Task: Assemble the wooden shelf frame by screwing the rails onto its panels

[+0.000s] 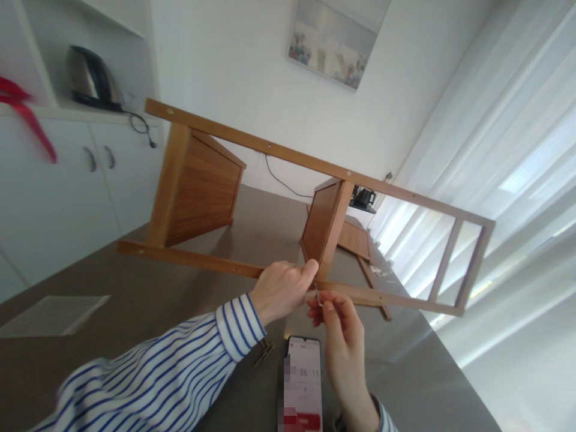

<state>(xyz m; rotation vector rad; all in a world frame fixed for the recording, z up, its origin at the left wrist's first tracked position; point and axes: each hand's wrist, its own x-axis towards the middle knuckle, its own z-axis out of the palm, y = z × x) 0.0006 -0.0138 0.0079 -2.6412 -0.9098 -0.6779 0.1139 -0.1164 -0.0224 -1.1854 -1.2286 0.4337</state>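
Observation:
A wooden shelf frame (288, 155) lies on its side on a grey table (135, 300), two shelf boards joined to its long rails. My left hand (281, 289) is closed on the near rail, just beside the right shelf board (321, 222). Close by, my right hand (339, 324) pinches a small metal hex key (317, 296), its tip at the rail beneath that board. Both wrists wear blue and white striped sleeves.
A phone (304, 384) showing a timer lies on the table in front of me. A small dark metal piece (263, 353) sits left of it, a paper sheet (54, 315) further left. More wooden parts (360, 243) lie behind. A kettle (90, 78) stands on white cabinets.

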